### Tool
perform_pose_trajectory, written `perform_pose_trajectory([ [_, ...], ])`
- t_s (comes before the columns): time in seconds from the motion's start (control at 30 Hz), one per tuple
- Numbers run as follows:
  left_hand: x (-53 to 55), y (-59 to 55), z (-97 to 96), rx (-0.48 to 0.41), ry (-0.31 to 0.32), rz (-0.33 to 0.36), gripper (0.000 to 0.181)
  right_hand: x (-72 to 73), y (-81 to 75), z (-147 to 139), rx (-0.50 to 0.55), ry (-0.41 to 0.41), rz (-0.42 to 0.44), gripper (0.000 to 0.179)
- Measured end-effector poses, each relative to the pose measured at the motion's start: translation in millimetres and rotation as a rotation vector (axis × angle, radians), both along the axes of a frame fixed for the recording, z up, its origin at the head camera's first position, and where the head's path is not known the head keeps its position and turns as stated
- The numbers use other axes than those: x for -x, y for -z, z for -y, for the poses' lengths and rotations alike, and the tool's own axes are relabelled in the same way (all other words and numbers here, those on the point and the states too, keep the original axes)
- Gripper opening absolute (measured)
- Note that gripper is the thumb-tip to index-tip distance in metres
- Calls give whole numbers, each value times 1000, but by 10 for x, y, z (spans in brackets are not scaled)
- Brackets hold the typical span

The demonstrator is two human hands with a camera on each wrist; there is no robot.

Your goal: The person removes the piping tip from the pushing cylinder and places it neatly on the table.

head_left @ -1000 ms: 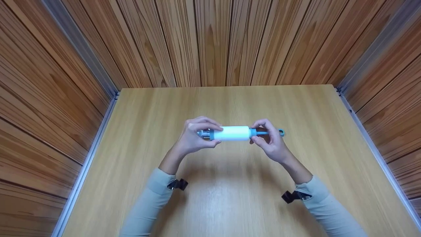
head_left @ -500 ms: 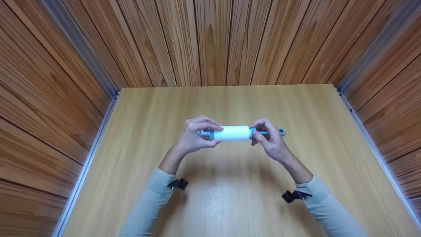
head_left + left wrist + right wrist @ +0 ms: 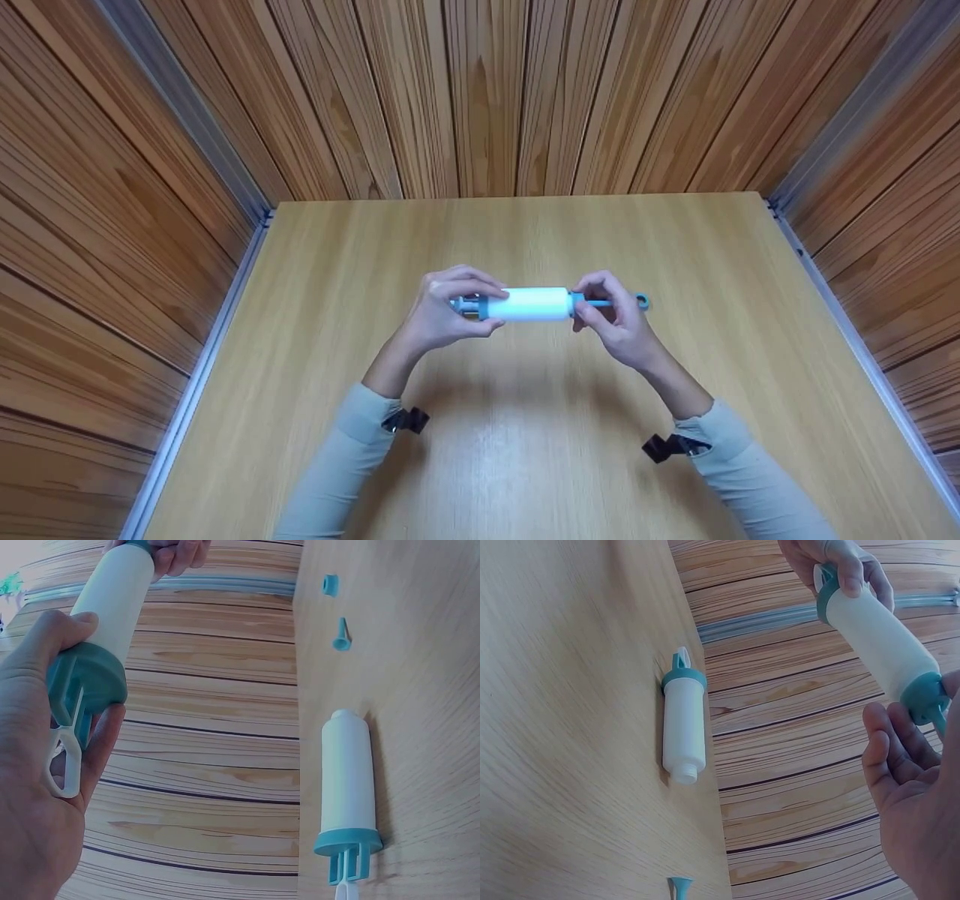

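Observation:
A white syringe-like tube with teal ends is held level above the table by both hands. My left hand grips the end with the teal collar and white pull loop, thumb on one side and fingers on the other. At the opposite end, my right hand pinches the teal end piece. A thin teal rod with a small ring sticks out past the right hand. In the right wrist view, several of the right fingers curl beside that end piece.
Both wrist views show a second white-and-teal tube lying on the table. Near it are a small teal ring and a teal cone-shaped nozzle. Wood-plank walls enclose the table on several sides, with metal rails along its edges.
My right thumb has shifted slightly up over the teal end piece, and the other right fingers show lower beneath it. The left hand and the tube have stayed in place.

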State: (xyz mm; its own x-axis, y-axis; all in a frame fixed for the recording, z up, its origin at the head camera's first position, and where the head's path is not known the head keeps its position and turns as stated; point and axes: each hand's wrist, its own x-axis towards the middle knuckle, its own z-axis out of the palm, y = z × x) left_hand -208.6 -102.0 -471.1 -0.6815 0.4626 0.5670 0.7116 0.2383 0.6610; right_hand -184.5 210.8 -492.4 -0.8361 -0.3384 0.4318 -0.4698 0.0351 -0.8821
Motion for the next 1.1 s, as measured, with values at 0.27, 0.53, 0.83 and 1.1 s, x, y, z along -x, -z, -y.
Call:
perform_pose_trajectory([
  [0.27, 5, 2, -1, -1, 2, 4, 30, 13, 8, -12, 8, -28, -74, 26],
  [0.53, 8, 9, -3, -2, 5, 0, 29, 15, 11, -7, 18, -48, -103, 32],
  [0.83, 14, 5, -7, -22, 15, -18, 28, 12, 12, -5, 26, -35, -22, 27],
  [1.1, 29, 26, 1, -13, 12, -41, 30, 10, 15, 0, 0, 4, -2, 22],
])
